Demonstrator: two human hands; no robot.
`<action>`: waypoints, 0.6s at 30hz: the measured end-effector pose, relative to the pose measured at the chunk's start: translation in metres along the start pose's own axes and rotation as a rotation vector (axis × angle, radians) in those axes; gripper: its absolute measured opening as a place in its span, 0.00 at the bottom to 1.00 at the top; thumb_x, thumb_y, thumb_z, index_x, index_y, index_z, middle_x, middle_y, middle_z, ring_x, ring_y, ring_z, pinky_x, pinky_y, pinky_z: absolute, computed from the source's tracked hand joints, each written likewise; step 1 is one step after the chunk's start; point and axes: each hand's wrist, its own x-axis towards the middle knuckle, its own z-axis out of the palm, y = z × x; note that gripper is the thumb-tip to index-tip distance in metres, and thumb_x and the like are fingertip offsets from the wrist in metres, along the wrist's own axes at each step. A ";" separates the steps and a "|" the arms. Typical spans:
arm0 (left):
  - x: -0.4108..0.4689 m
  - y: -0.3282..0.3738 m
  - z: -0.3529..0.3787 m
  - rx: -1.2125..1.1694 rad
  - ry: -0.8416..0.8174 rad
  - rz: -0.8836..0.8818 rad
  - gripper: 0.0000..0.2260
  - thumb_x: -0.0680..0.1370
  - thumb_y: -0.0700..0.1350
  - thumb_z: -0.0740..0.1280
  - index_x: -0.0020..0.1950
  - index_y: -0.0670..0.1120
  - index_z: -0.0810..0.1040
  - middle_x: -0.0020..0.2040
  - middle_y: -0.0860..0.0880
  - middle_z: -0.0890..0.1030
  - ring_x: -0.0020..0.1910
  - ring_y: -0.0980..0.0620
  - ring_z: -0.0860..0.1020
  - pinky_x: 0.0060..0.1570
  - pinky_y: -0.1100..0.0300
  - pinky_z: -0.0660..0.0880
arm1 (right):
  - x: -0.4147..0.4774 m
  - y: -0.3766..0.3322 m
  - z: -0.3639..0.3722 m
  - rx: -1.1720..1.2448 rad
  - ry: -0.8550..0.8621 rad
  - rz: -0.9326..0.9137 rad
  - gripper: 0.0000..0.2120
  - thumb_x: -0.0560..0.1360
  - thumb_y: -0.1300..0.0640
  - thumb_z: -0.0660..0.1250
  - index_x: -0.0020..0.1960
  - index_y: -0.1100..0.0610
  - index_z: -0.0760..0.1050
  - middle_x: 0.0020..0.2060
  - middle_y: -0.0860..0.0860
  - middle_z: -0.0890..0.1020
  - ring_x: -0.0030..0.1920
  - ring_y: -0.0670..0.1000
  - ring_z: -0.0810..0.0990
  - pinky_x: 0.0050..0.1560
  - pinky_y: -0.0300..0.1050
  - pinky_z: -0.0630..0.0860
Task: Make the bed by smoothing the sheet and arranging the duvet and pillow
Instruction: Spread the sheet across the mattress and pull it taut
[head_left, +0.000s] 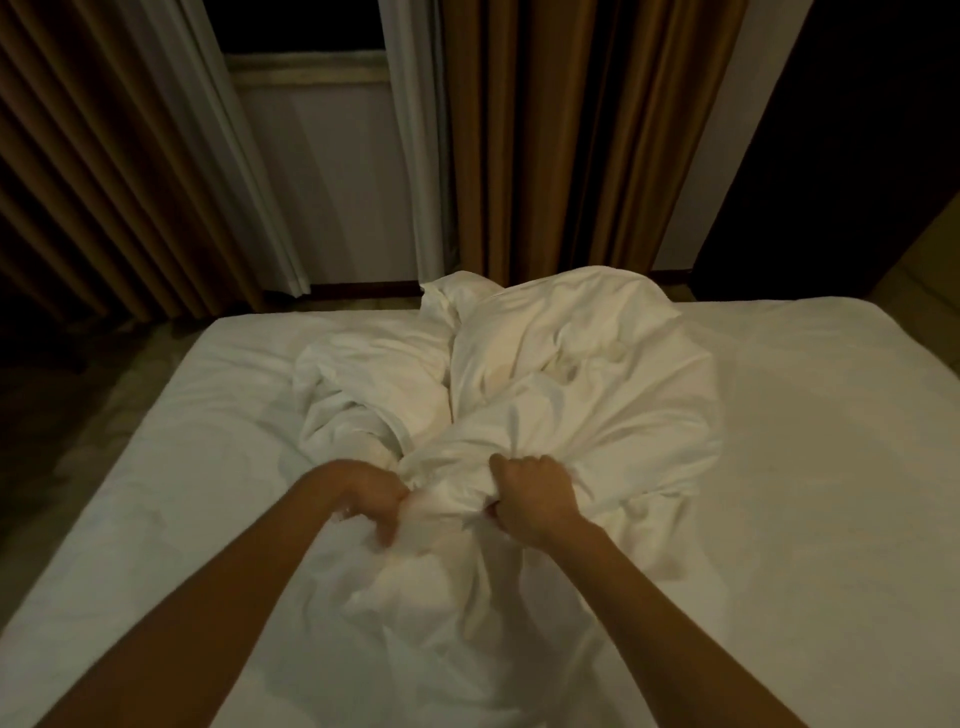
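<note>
Now both hands, left hand (375, 498) and right hand (530, 496), grip the bunched duvet (561, 374).

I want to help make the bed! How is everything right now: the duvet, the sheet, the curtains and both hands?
duvet, crumpled in a heap in the middle of the bed, not spread out
sheet, lying on the mattress, mostly flat with light wrinkles
left hand, gripping a bunch of the duvet
right hand, gripping a bunch of the duvet
curtains, pulled apart, wall and window showing between them
</note>
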 end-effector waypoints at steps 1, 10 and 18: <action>-0.003 0.006 -0.010 -0.006 0.021 -0.010 0.23 0.75 0.34 0.68 0.69 0.43 0.71 0.67 0.40 0.73 0.62 0.45 0.74 0.54 0.58 0.73 | -0.003 -0.008 0.000 0.020 -0.004 -0.024 0.17 0.75 0.50 0.63 0.61 0.57 0.68 0.53 0.56 0.80 0.54 0.59 0.78 0.54 0.49 0.69; 0.015 0.079 -0.018 -0.287 0.442 0.277 0.50 0.73 0.62 0.69 0.78 0.50 0.35 0.79 0.44 0.50 0.76 0.45 0.56 0.74 0.52 0.57 | -0.018 -0.086 0.025 0.079 -0.066 -0.307 0.21 0.73 0.56 0.68 0.64 0.59 0.70 0.51 0.60 0.79 0.51 0.62 0.78 0.55 0.56 0.73; 0.041 0.062 0.010 -0.218 0.651 0.288 0.27 0.79 0.57 0.64 0.77 0.55 0.62 0.70 0.45 0.73 0.65 0.43 0.74 0.64 0.48 0.71 | -0.010 -0.049 -0.001 0.739 -0.242 -0.093 0.23 0.73 0.54 0.73 0.65 0.61 0.76 0.62 0.56 0.79 0.62 0.54 0.76 0.64 0.43 0.70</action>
